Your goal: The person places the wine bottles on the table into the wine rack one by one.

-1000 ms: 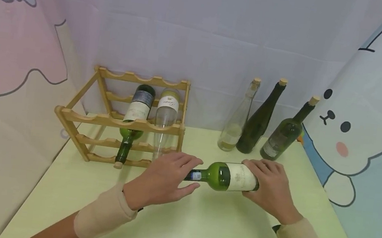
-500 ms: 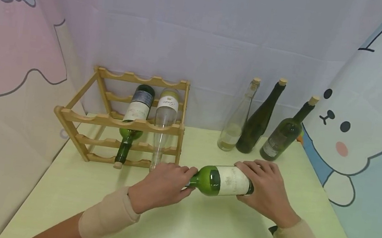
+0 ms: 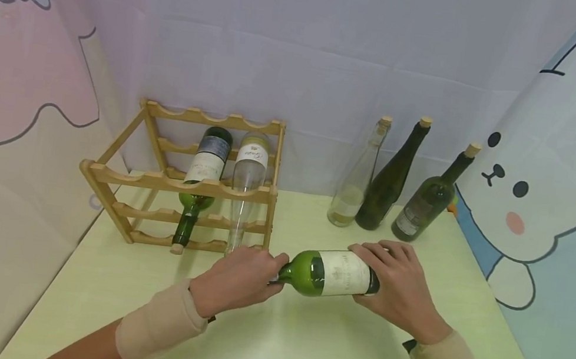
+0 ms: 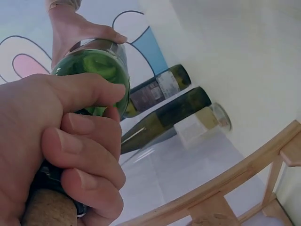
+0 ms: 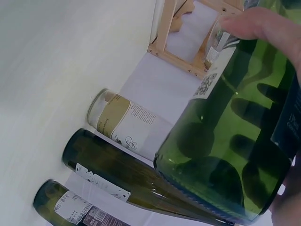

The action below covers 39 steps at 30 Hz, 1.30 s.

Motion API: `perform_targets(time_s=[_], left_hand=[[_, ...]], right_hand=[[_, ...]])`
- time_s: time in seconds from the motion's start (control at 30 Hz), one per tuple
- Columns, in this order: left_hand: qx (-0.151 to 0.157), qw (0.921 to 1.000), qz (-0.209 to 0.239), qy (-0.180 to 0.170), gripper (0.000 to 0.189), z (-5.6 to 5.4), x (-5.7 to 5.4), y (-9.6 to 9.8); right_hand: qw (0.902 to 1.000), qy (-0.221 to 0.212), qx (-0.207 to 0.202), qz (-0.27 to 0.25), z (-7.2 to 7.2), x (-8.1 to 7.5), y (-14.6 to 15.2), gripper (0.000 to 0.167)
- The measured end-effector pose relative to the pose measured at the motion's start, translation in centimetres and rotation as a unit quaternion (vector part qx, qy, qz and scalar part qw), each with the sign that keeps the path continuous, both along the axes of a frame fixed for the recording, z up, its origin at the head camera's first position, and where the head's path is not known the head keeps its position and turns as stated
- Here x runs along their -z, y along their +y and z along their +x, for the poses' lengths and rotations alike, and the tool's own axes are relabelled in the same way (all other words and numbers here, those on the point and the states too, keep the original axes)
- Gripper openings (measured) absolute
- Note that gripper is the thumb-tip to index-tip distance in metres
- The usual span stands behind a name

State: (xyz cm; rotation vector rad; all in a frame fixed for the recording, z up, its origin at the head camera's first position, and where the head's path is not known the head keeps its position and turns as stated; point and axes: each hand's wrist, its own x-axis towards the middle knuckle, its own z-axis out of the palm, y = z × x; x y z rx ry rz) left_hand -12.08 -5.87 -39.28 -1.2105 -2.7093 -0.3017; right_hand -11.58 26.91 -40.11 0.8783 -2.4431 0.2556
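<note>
A green wine bottle (image 3: 304, 273) with a cream label is held sideways above the table, its neck toward the left. My left hand (image 3: 239, 277) grips the neck; in the left wrist view its fingers (image 4: 89, 141) curl round it and the cork (image 4: 49, 209) pokes out below. The bottle's base end sits in my right hand (image 3: 399, 284), thumb on one side and fingers on the other. Through the green glass (image 5: 225, 141) in the right wrist view, dark finger shapes show.
Left of centre stands a wooden wine rack (image 3: 180, 185) bearing a green bottle (image 3: 207, 164) and a clear bottle (image 3: 250, 175). At the back right stand a clear corked bottle (image 3: 353, 187), a dark slim one (image 3: 391, 179) and a dark green one (image 3: 426, 204).
My left hand, loosely spread round the neck a second ago, has closed on it. The bottle has moved slightly left and down with both hands.
</note>
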Motion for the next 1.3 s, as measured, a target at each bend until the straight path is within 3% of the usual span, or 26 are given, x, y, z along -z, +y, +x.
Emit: perform_targets(time_s=[0.2, 0.5, 0.73, 0.9, 1.07, 1.2, 1.3], left_hand=[[-0.007, 0.9995, 0.017, -0.025, 0.021, -0.9, 0.2, -0.6], [-0.006, 0.9968, 0.039, -0.069, 0.018, -1.4, 0.0, -1.3], [-0.006, 0.9926, 0.065, -0.102, 0.024, -1.8, -0.2, -2.3], [-0.009, 0.9927, 0.073, -0.095, 0.022, -1.7, 0.0, -3.4], [-0.001, 0.9915, 0.082, -0.101, 0.017, -1.4, -0.1, -4.5], [-0.002, 0.9889, 0.092, -0.116, 0.019, -1.3, -0.6, -5.6], [-0.011, 0.9868, 0.096, -0.13, 0.022, -1.1, -1.0, -6.8]], right_hand=[[0.9999, -0.012, -0.003, 0.006, 0.0, -0.1, -0.3, 0.093], [0.9998, -0.02, 0.0, 0.002, -0.1, -0.1, -0.5, 0.099], [0.9972, -0.072, 0.006, -0.018, 0.0, -0.9, -0.1, 0.099], [0.9921, -0.105, 0.011, -0.068, 0.0, -2.2, 1.6, 0.097], [0.9777, -0.156, 0.032, -0.137, -0.2, -2.6, 3.2, 0.076], [0.9562, -0.202, 0.057, -0.204, -0.9, -2.0, 3.8, 0.05], [0.9386, -0.211, 0.07, -0.264, -2.0, -1.5, 4.1, 0.03]])
